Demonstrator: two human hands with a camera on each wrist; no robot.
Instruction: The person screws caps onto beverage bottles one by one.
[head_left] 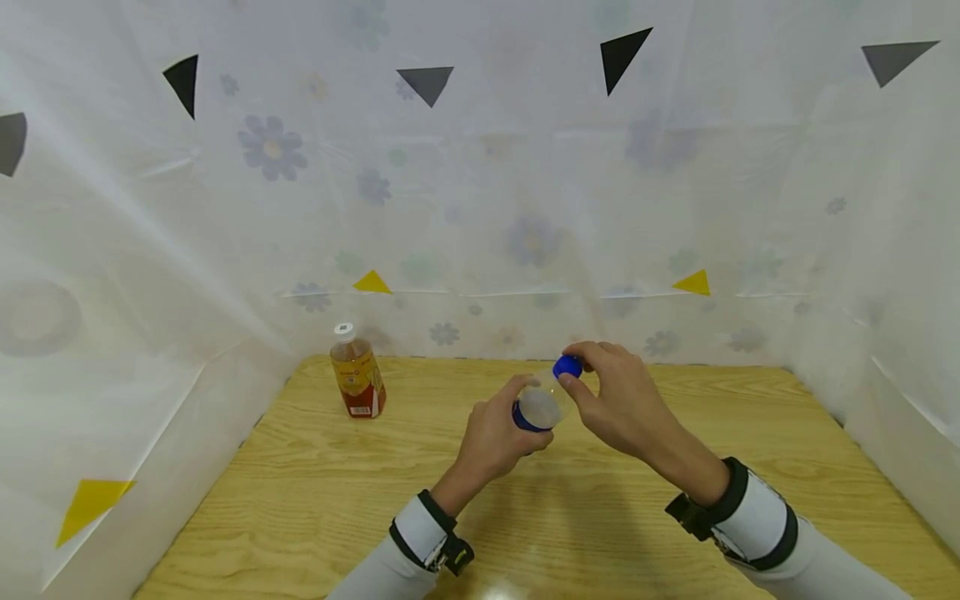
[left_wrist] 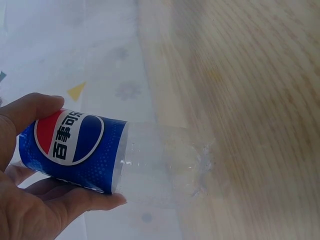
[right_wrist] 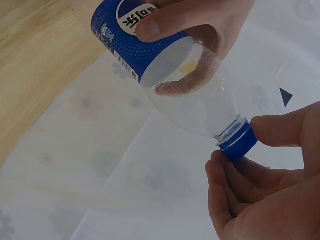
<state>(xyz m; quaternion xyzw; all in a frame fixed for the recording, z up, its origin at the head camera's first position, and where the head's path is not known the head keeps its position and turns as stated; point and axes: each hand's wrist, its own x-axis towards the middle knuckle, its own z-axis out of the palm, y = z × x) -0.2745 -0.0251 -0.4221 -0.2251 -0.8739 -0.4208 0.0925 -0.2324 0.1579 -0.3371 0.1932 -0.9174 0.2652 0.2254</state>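
My left hand [head_left: 491, 433] grips a clear plastic Pepsi bottle [left_wrist: 75, 142] around its blue label. The bottle looks empty and is held tilted above the table, its neck toward my right hand [head_left: 626, 408]. That hand pinches the blue bottle cap [right_wrist: 239, 144] between thumb and fingers. In the right wrist view the cap sits at the mouth of the bottle, with a strip of clear neck showing beside it. The left wrist view shows the clear base end of the bottle, with the cap out of sight there.
A bottle of reddish-brown drink [head_left: 358, 375] with a white cap and yellow label stands upright at the back left of the wooden table [head_left: 315, 500]. Pale flower-patterned sheeting [head_left: 480, 208] with black, grey and yellow triangles encloses the table at the back and sides.
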